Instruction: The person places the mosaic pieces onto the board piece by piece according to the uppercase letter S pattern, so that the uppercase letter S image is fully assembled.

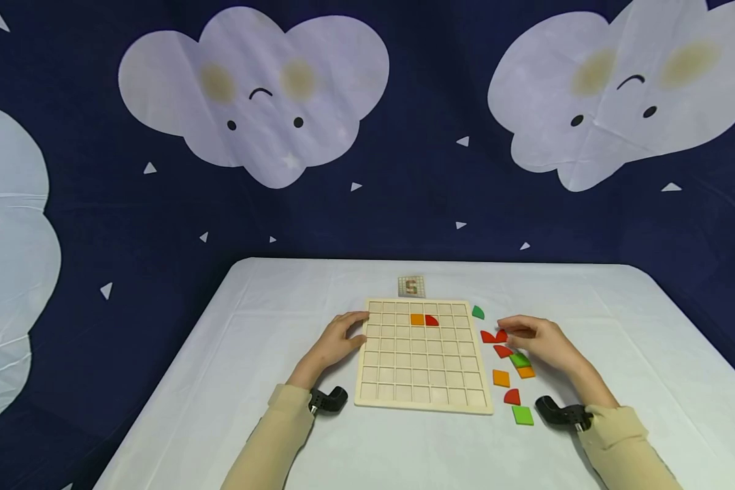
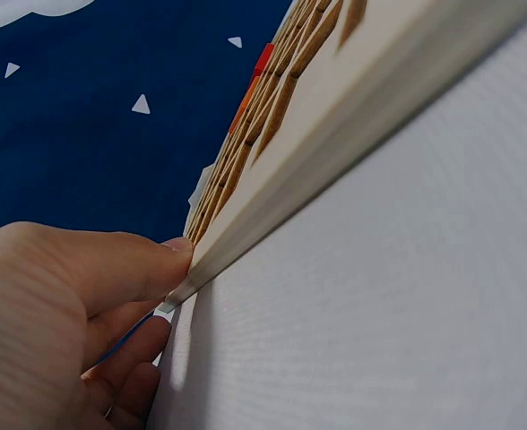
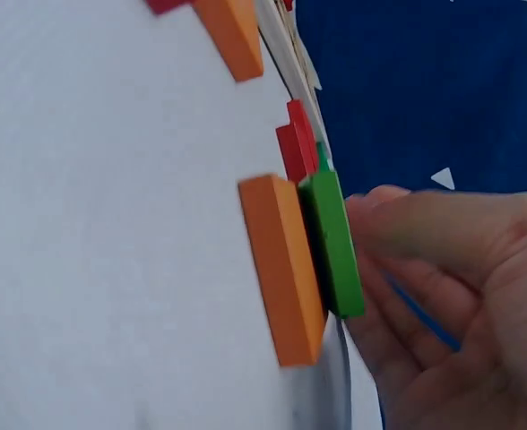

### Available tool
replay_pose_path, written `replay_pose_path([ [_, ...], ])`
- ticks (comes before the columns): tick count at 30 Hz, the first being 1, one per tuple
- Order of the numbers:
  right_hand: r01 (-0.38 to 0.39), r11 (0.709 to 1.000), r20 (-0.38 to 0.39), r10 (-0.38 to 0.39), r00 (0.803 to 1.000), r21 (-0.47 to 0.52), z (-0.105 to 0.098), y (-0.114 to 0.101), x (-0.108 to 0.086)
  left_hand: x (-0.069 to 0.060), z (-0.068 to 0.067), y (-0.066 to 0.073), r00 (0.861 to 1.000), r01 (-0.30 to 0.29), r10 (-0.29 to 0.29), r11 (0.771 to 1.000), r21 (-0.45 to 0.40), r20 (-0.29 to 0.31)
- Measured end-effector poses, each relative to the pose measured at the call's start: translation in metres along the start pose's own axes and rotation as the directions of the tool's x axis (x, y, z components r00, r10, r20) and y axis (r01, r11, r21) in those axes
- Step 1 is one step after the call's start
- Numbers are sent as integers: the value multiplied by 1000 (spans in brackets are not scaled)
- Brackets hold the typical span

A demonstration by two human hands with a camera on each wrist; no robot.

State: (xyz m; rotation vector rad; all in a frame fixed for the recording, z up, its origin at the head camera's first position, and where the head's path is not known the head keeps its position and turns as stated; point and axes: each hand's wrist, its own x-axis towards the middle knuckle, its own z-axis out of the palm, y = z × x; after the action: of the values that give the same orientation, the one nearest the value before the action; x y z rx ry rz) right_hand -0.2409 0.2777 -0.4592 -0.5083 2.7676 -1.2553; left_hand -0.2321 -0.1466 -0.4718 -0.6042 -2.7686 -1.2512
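Observation:
A pale wooden grid board [image 1: 425, 367] lies on the white table. In one of its upper rows sit an orange square [image 1: 417, 320] and a red quarter-round tile [image 1: 431, 320], side by side. My left hand [image 1: 337, 338] touches the board's left edge with thumb and forefinger, the two tips apart. To the right of the board, my right hand [image 1: 545, 341] is over the loose tiles, its fingertips at a red tile [image 1: 501, 336]. Beside that hand, a green tile [image 3: 332, 242] and an orange tile [image 3: 281, 269] stand out large in the right wrist view; they partly hide the fingertips.
A small pattern card [image 1: 412, 286] lies behind the board. Along the right side are a green quarter-round [image 1: 478, 312], more red tiles [image 1: 503, 351], an orange square [image 1: 501, 378] and a green square [image 1: 523, 416]. A dark blue cloth with clouds [image 1: 257, 95] hangs behind the table.

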Motion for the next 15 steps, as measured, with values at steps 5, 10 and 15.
replay_pose_path([
  [5, 30, 993, -26, -33, 999, -111, 6, 6, 3, -1, -1, 2, 1000, 0, 0, 1000, -9, -1],
  [10, 41, 992, -40, -46, 998, -115, 7, 7, 4, -1, -1, 2, 1000, -8, 8, 1000, -7, 0],
  [15, 26, 994, -70, -34, 997, -103, -1, -2, 4, -1, -2, 1, 1000, -14, 14, 1000, -2, 6],
])
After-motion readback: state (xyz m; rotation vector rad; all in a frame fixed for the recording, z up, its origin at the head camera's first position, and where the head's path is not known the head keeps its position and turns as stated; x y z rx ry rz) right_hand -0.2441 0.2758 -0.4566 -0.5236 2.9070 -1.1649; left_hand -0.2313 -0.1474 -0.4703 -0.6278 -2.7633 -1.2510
